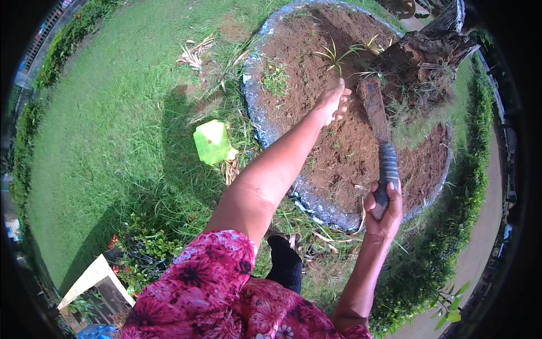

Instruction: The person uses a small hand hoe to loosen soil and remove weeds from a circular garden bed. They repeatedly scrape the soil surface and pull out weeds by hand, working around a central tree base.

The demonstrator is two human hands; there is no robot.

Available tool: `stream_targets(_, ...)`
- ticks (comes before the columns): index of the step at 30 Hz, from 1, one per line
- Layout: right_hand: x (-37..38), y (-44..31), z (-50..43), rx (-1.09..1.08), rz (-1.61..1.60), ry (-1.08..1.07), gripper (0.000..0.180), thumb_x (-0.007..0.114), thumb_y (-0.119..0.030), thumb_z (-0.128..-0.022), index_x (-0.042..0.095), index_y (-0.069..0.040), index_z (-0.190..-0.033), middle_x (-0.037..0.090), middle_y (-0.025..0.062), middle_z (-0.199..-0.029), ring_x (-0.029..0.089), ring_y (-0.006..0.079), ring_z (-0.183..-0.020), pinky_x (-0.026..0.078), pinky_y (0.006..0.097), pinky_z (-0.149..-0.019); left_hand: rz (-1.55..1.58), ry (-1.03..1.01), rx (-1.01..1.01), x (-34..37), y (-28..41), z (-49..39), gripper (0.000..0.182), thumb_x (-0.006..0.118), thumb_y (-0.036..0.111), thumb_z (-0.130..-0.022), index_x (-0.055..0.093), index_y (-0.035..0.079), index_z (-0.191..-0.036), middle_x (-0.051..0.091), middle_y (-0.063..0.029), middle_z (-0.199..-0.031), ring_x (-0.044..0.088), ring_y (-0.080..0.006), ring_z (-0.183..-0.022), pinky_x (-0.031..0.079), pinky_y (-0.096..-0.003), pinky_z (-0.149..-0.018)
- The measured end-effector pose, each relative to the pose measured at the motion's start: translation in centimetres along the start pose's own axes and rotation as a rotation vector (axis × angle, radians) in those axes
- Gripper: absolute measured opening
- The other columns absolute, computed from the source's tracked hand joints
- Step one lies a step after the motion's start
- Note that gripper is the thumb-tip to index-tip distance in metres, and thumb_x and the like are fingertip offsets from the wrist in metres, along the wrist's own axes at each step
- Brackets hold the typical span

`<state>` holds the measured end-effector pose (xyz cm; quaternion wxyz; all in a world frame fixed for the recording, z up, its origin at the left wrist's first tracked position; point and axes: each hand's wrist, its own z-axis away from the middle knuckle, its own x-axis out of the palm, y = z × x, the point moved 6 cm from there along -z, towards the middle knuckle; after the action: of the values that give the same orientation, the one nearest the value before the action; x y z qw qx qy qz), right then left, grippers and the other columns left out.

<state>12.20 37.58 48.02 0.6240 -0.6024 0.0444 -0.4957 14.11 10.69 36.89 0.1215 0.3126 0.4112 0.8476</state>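
My right hand [384, 212] grips the dark ribbed handle of a broad-bladed knife like a machete [376, 108]. Its rusty, soil-stained blade points away from me, with the tip near the weathered tree stump [417, 55]. Stretched over the brown soil [296, 68] of a round garden bed, my left hand [332, 104] has its fingers loosely curled. The tip of its thumb meets the base of a small plant with long, thin striped leaves [334, 57]. Whether the fingers hold its stem is not clear from this angle.
A blue-and-white painted stone border [254, 97] rings the bed. A small flowering plant [275, 78] grows inside it. On the grass lie a lime-green plastic container [214, 142] and dry leaves [197, 53]. A hedge [470, 182] runs along the right; a flowering shrub [146, 248] stands lower left.
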Motion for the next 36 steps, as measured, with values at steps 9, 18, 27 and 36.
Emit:
stream_targets(9, 10.2, 10.3, 3.0, -0.040, 0.047, 0.183, 0.033, 0.061, -0.021, -0.088, 0.048, -0.002, -0.111, 0.059, 0.0128, -0.079, 0.054, 0.0171, -0.050, 0.042, 0.0244, -0.042, 0.213, -0.219, -0.017, -4.9, 2.5, 4.2, 0.057, 0.076, 0.031, -0.080, 0.045, 0.016, -0.126, 0.058, -0.0069, -0.113, 0.055, -0.0253, -0.104, 0.043, -0.0511, -0.087)
stream_targets(18, 9.4, 9.7, 6.1, -0.048, -0.037, 0.243, 0.035, 0.061, -0.020, -0.088, 0.046, -0.002, -0.114, 0.059, 0.0136, -0.078, 0.052, 0.0165, -0.047, 0.043, 0.0254, -0.039, -0.074, -0.066, 0.078, -4.3, 3.9, 3.0, 0.044, 0.072, 0.024, -0.083, 0.058, -0.006, -0.112, 0.064, -0.0104, -0.085, 0.055, -0.0156, -0.060, 0.046, -0.0281, -0.043)
stream_targets(27, 5.8, 6.7, 3.3, -0.043, -0.193, 0.251, 0.033, 0.058, -0.018, -0.089, 0.045, -0.001, -0.115, 0.058, 0.0161, -0.083, 0.054, 0.0180, -0.051, 0.045, 0.0252, -0.042, -0.073, 0.157, -0.001, -1.0, 2.0, -1.4, 0.053, 0.059, 0.044, -0.091, 0.058, -0.001, -0.119, 0.066, -0.0183, -0.095, 0.062, -0.0160, -0.062, 0.045, -0.0246, -0.039)
stream_targets(36, -1.0, 3.8, -3.2, -0.029, -0.034, 0.375, 0.034, 0.058, -0.020, -0.089, 0.046, -0.004, -0.116, 0.059, 0.0127, -0.080, 0.053, 0.0164, -0.051, 0.043, 0.0251, -0.043, -0.404, -0.071, 0.151, 6.1, 1.7, -4.6, 0.026, 0.059, 0.022, -0.092, 0.067, 0.016, -0.116, 0.060, -0.0124, -0.125, 0.058, -0.0253, -0.111, 0.043, -0.0332, -0.100)
